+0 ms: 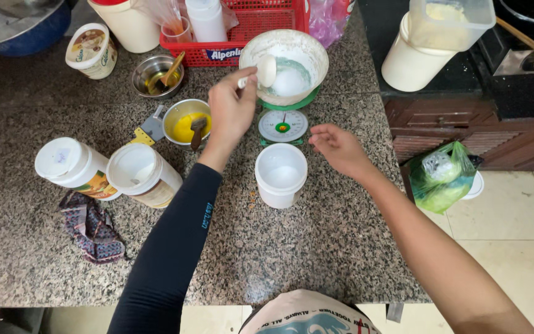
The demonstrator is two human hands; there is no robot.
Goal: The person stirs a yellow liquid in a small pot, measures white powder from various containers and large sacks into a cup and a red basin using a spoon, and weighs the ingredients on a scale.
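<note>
White bowl of white powder sits on the small green kitchen scale, far side of the granite counter, just in front of the red basket. My left hand, black sleeve, is closed around a white spoon, pinched at the handle; the spoon's bowl is over the inside of the white bowl, looks loaded with powder, can't tell how full. My right hand is empty, fingers loosely spread, hovering just beside the scale dial, not touching it as far as I can see. Open white tub stands right in front of the scale, between my two arms, powder inside. Step, by my reading: weighing, adding or trimming powder by the spoonful. Next move would need a slow tip of the spoon and eyes on the dial needle, small amounts only. Left of my hand: steel cup with yellow liquid and a brush, smaller steel cup behind it, two lidded white jars lying near each other, patterned cloth below them. Green plastic bag on the floor at right.
</note>
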